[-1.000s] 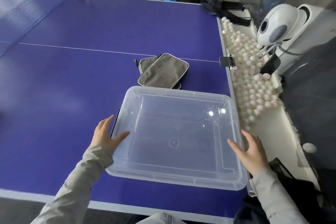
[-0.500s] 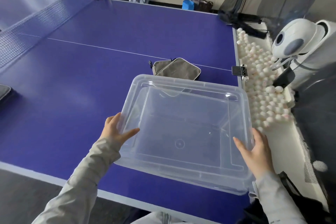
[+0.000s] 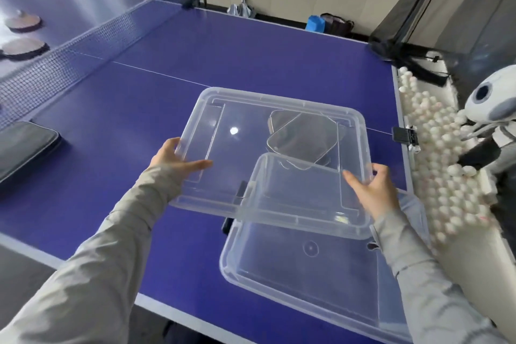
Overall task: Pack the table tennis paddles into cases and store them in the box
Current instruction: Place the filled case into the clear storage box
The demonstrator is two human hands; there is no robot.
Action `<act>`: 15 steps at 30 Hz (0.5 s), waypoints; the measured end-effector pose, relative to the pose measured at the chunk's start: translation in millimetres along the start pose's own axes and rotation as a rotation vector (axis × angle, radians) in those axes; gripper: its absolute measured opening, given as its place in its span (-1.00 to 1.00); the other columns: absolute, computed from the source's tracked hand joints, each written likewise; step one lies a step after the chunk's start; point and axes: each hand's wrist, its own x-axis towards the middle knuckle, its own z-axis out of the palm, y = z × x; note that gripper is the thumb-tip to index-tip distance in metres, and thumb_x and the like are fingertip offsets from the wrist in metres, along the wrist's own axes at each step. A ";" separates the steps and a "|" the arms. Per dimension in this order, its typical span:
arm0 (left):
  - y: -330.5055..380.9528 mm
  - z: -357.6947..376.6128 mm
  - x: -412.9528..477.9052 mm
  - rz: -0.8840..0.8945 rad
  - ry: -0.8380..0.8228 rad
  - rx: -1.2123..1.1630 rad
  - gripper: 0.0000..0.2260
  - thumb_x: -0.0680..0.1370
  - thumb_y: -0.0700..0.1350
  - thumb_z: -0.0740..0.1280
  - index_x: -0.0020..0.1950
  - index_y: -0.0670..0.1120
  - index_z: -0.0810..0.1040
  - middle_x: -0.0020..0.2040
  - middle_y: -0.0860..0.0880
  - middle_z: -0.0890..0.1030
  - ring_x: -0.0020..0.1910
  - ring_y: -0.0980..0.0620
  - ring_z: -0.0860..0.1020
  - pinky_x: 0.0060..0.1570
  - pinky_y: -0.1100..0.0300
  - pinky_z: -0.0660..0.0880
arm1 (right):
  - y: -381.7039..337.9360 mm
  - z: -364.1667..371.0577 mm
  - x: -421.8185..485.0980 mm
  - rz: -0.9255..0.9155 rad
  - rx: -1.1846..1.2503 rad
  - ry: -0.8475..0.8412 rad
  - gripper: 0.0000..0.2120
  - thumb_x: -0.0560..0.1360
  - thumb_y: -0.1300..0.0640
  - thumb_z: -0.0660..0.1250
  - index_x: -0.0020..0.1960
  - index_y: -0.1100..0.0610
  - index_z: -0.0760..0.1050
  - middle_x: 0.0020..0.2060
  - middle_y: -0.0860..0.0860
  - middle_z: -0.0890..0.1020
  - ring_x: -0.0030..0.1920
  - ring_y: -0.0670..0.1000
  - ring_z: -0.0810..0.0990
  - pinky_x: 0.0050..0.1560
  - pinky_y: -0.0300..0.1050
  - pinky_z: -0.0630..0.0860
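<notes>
Purple bench carries the box at 5 o'clock. The left hand and right hand clamp the lid, long axis 9-to-3, partly over it.

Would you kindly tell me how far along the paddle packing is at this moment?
Done: the clear lid is off the box. In hand: the left hand and right hand hold it above the box, which has nothing in it. Left: nearly everything. Two paddles lie bare beyond the net; one grey case shows through the lid, another lies far left. Whether the cases hold paddles cannot be told.
</notes>
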 end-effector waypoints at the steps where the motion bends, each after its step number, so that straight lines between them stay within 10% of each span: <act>1: 0.2 -7.4 13.8 0.004 0.009 0.003 -0.22 0.15 0.09 0.62 0.29 0.12 0.35 -0.21 0.03 0.53 -0.29 0.01 0.54 -0.30 0.16 0.47 | -9.3 11.9 4.0 0.004 0.011 0.012 -0.45 0.39 -0.08 0.46 0.22 0.15 0.33 -0.23 -0.03 0.50 -0.10 0.13 0.53 -0.09 -0.11 0.37; 15: -11.9 -144.3 276.5 0.013 -0.001 0.198 -0.24 0.24 0.11 0.57 0.35 -0.04 0.36 0.20 -0.05 0.51 0.11 -0.12 0.53 0.09 -0.01 0.50 | -146.3 259.5 74.8 0.098 0.080 -0.084 -0.23 0.32 -0.04 0.54 0.40 0.13 0.28 0.20 0.01 0.45 0.24 0.01 0.42 0.20 -0.19 0.35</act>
